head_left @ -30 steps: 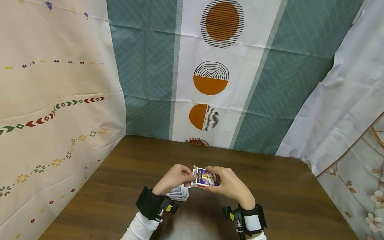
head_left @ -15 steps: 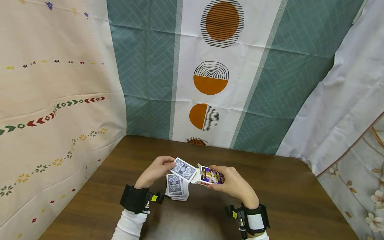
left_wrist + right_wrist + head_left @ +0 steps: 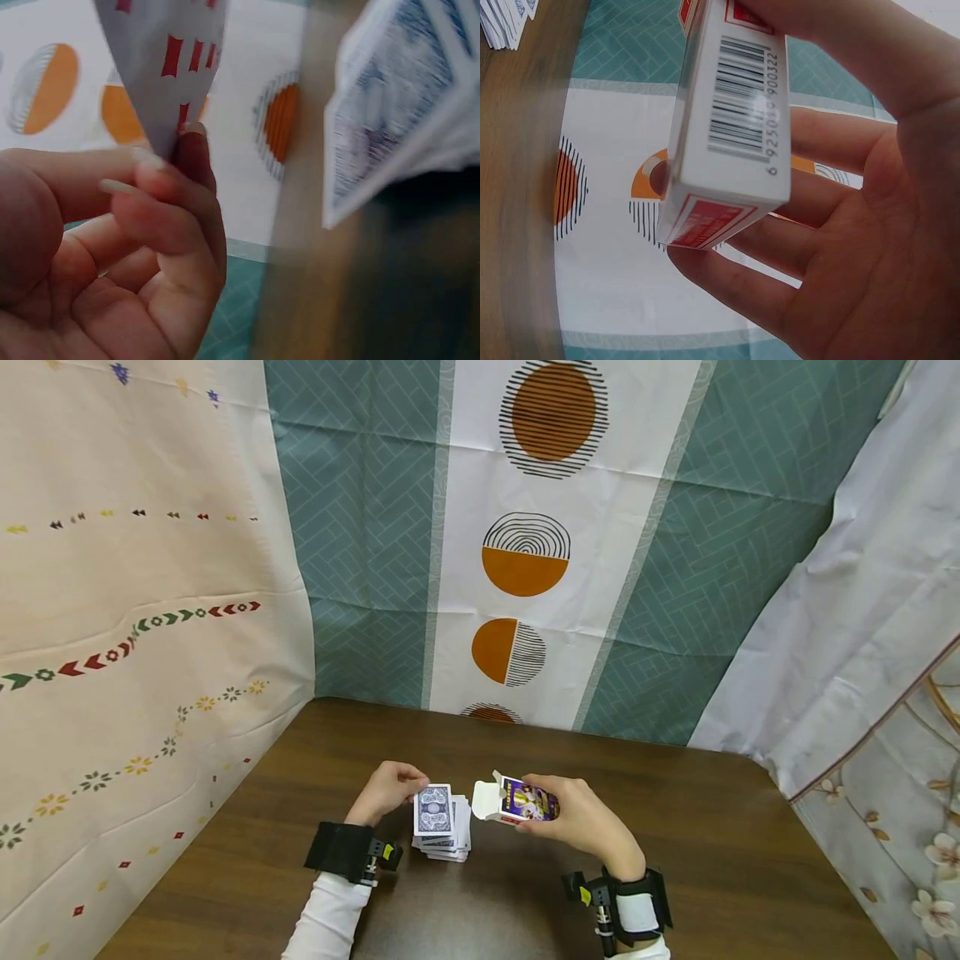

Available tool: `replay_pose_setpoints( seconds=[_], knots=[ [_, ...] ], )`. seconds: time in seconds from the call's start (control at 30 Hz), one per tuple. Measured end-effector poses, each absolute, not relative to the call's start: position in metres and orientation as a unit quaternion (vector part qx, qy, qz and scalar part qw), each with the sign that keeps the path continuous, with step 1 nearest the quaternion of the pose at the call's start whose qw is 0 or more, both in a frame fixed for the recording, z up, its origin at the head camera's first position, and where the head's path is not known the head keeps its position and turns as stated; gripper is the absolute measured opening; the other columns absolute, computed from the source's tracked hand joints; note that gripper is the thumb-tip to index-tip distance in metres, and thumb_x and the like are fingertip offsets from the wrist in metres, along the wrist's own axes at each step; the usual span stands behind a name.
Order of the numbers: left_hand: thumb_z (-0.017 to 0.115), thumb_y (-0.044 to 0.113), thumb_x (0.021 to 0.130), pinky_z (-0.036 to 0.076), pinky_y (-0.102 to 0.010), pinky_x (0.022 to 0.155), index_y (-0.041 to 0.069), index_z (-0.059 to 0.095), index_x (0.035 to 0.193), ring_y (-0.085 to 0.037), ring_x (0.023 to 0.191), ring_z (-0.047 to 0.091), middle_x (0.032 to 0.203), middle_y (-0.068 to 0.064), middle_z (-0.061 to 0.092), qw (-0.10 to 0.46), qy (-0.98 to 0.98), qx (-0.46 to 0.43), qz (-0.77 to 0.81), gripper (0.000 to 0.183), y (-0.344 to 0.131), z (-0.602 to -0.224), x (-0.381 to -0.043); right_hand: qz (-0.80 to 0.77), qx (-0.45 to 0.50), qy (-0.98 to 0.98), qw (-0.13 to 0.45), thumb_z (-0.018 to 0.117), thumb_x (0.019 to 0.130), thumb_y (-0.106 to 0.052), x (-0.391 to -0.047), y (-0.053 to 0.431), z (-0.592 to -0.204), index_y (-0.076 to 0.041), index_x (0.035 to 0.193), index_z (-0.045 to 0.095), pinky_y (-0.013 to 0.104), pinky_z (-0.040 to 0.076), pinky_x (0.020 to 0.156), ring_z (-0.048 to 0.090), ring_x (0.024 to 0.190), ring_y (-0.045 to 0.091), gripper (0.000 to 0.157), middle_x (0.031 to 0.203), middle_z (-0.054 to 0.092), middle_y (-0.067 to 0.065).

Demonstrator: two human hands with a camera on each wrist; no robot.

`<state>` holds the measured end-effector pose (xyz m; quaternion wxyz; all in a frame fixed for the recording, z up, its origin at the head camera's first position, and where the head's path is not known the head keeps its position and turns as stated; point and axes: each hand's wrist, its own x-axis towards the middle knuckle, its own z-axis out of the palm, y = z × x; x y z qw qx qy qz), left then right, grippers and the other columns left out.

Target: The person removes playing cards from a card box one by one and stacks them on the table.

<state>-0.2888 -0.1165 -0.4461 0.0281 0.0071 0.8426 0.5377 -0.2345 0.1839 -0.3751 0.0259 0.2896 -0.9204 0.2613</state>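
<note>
My left hand (image 3: pixel 387 791) pinches a playing card (image 3: pixel 434 811) by its corner, blue patterned back upward. Red pips show on the card's underside in the left wrist view. The card is over a loose, uneven pile of playing cards (image 3: pixel 461 823) on the table, and the pile's blue backs (image 3: pixel 397 120) appear beside the hand in that view. To the right, my right hand (image 3: pixel 585 822) grips a purple and white card box (image 3: pixel 527 800), tilted with its open flap (image 3: pixel 486 800) toward the pile. A barcode (image 3: pixel 739 101) marks the box's side. The box's inside is hidden.
The brown wooden table (image 3: pixel 675 827) runs back to a green and white patterned cloth (image 3: pixel 375 568). A cream cloth (image 3: pixel 150 693) hangs on the left and a white curtain (image 3: pixel 840 635) on the right.
My left hand drew a card out of the box, moved left with it and turned it upright over the pile. My right hand shifted slightly right, still holding the box.
</note>
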Motion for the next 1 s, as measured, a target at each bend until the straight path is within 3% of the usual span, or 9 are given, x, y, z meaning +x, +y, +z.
replay_pose_setpoints(
  seconds=[0.17,0.33,0.63,0.8,0.93,1.0],
  knots=[
    [0.062,0.003,0.091,0.043,-0.025,0.059,-0.002,0.072,0.093,-0.015,0.067,0.055,0.079,-0.008,0.063,0.018,0.868,0.001,0.496,0.012,-0.11,-0.459,-0.29,0.264,0.287,-0.92,0.02,0.082,0.076,-0.03,-0.235,0.186,-0.376,-0.002,0.124,0.062,0.021,0.049,0.072,0.057,0.083,0.011,0.059,0.108,0.068,0.008],
    [0.064,0.001,0.088,0.044,-0.027,0.059,0.0,0.073,0.089,-0.017,0.067,0.058,0.079,-0.01,0.066,-0.016,0.895,0.015,0.445,0.009,-0.102,-0.469,-0.291,0.267,0.276,-0.923,0.001,0.082,0.075,-0.032,-0.236,0.189,-0.379,-0.003,0.123,0.062,0.023,0.05,0.072,0.057,0.082,0.012,0.059,0.107,0.068,0.007],
    [0.068,0.003,0.084,0.044,-0.031,0.063,0.0,0.069,0.087,-0.02,0.073,0.057,0.078,-0.011,0.063,-0.05,0.903,0.007,0.427,0.004,-0.094,-0.478,-0.294,0.256,0.203,-0.939,-0.11,0.085,0.071,-0.019,-0.246,0.195,-0.396,-0.003,0.127,0.061,0.035,0.048,0.075,0.056,0.085,0.017,0.063,0.108,0.067,0.009],
    [0.064,0.011,0.089,0.048,-0.039,0.068,-0.006,0.061,0.099,-0.03,0.079,0.062,0.09,-0.021,0.067,-0.062,0.91,-0.018,0.409,0.02,-0.094,-0.474,-0.291,0.24,0.209,-0.939,-0.127,0.086,0.068,-0.014,-0.249,0.195,-0.404,-0.004,0.12,0.064,0.04,0.047,0.078,0.056,0.088,0.02,0.058,0.106,0.066,0.009],
    [0.057,0.027,0.095,0.051,-0.051,0.079,-0.018,0.049,0.12,-0.045,0.094,0.063,0.11,-0.035,0.061,-0.011,0.93,-0.038,0.364,0.052,-0.091,-0.466,-0.285,0.231,0.199,-0.943,-0.132,0.086,0.065,-0.011,-0.25,0.196,-0.407,-0.006,0.117,0.065,0.039,0.046,0.075,0.055,0.086,0.02,0.056,0.101,0.066,0.006],
    [0.056,0.033,0.096,0.052,-0.05,0.077,-0.021,0.05,0.116,-0.044,0.091,0.064,0.105,-0.035,0.062,0.013,0.936,-0.03,0.35,0.057,-0.088,-0.462,-0.282,0.227,0.188,-0.946,-0.134,0.086,0.064,-0.009,-0.25,0.196,-0.408,-0.006,0.117,0.065,0.039,0.046,0.076,0.055,0.085,0.02,0.057,0.101,0.066,0.005]
  ],
)
